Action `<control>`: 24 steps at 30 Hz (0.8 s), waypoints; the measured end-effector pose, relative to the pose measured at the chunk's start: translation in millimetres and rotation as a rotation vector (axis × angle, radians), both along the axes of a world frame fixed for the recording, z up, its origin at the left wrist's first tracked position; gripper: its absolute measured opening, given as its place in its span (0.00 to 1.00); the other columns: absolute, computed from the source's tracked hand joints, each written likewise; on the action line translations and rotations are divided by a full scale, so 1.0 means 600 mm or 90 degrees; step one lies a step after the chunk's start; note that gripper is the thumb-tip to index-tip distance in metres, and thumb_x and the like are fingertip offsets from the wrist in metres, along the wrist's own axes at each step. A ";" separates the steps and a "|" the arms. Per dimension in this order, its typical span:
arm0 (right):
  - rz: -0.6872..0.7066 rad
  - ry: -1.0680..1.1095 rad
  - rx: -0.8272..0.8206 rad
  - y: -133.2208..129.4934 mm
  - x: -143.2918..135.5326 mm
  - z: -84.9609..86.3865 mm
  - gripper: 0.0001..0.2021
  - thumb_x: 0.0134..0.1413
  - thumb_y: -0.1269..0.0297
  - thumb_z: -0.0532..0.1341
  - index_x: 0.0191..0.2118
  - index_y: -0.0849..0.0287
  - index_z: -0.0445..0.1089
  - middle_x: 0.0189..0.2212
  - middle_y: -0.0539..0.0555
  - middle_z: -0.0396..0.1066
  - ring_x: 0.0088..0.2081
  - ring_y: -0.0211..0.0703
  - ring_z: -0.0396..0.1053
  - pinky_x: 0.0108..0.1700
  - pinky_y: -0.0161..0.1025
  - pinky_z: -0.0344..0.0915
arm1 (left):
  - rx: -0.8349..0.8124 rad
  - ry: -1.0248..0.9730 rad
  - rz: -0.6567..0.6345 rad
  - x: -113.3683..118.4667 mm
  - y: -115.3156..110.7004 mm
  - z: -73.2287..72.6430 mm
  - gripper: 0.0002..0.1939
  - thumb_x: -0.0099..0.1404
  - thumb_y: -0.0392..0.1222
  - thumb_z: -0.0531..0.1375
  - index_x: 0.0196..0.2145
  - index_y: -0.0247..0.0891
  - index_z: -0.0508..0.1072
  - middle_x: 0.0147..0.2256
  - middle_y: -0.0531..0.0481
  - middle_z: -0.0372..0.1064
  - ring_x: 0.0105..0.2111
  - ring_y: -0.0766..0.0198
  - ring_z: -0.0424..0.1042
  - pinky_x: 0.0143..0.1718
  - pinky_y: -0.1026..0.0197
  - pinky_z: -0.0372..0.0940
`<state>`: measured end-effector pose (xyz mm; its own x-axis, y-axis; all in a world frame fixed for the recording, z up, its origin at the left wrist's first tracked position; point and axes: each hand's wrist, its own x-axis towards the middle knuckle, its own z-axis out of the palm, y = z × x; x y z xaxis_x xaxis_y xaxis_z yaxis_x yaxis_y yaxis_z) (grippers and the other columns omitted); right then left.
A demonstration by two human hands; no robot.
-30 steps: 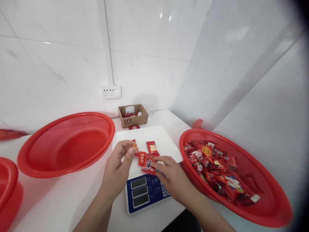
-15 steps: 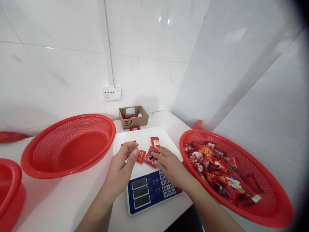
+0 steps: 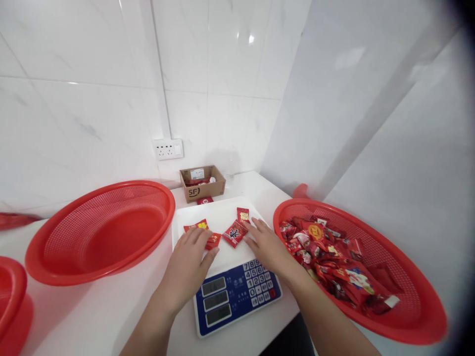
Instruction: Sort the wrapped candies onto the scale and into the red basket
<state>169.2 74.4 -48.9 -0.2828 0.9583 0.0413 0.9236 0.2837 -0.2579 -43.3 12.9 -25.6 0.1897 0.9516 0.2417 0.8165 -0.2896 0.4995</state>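
Observation:
A white-topped weighing scale (image 3: 218,208) with a blue key panel is in front of me, with several red snack packets on it. My left hand (image 3: 185,264) is open, palm down, its fingers over an orange-red packet (image 3: 214,241) and beside a red packet with yellow print (image 3: 201,224). Those fingertips partly cover the packets. On the right, my right hand (image 3: 270,248) has its fingers spread at the edge of a red packet with a black character (image 3: 233,234); I cannot tell whether they press on it. A smaller red and cream packet (image 3: 243,214) lies just behind.
At right stands a red basket (image 3: 419,277) holding many red packets. Another red basket (image 3: 111,237) is on the left, and part of a third (image 3: 11,291) at the left edge. A small cardboard box (image 3: 208,191) with packets sits behind the scale, near a wall socket (image 3: 167,149).
My left hand has turned palm down and lowered over the left packets. My right hand has drawn slightly right, uncovering more of the black-character packet, which has turned a little. The view has shifted slightly.

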 end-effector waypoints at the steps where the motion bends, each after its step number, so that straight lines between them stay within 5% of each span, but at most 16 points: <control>1: 0.001 0.009 -0.001 0.007 -0.003 -0.002 0.24 0.62 0.61 0.52 0.61 0.64 0.57 0.63 0.67 0.50 0.63 0.61 0.46 0.60 0.55 0.49 | -0.004 0.040 -0.015 0.001 0.001 -0.004 0.15 0.67 0.44 0.51 0.49 0.39 0.67 0.52 0.42 0.66 0.55 0.50 0.61 0.55 0.44 0.56; 9: 0.143 0.092 0.015 0.017 -0.041 -0.008 0.18 0.61 0.62 0.55 0.55 0.59 0.66 0.60 0.60 0.56 0.60 0.49 0.56 0.60 0.45 0.54 | -0.032 0.098 -0.051 0.001 0.003 -0.003 0.11 0.67 0.40 0.51 0.44 0.39 0.69 0.48 0.43 0.68 0.49 0.53 0.66 0.50 0.47 0.61; 12: 0.173 0.144 0.050 -0.009 -0.030 -0.003 0.19 0.60 0.62 0.55 0.56 0.60 0.65 0.60 0.62 0.56 0.61 0.52 0.53 0.61 0.52 0.53 | -0.031 0.098 -0.051 0.000 0.005 -0.004 0.10 0.66 0.38 0.51 0.42 0.38 0.69 0.46 0.43 0.69 0.48 0.53 0.66 0.49 0.48 0.61; 19: 0.077 0.131 0.098 -0.076 0.076 0.030 0.20 0.62 0.60 0.50 0.56 0.57 0.65 0.60 0.58 0.58 0.61 0.52 0.53 0.60 0.54 0.54 | -0.013 0.074 -0.033 0.000 0.010 -0.017 0.12 0.67 0.43 0.51 0.44 0.39 0.69 0.49 0.43 0.68 0.52 0.51 0.64 0.53 0.44 0.58; 24: -0.071 -0.028 -0.092 -0.094 0.180 0.041 0.23 0.61 0.64 0.46 0.59 0.62 0.62 0.59 0.60 0.59 0.59 0.55 0.58 0.59 0.53 0.56 | 0.046 0.063 0.001 0.000 0.018 -0.032 0.17 0.66 0.48 0.50 0.48 0.39 0.69 0.53 0.43 0.66 0.58 0.47 0.57 0.57 0.40 0.55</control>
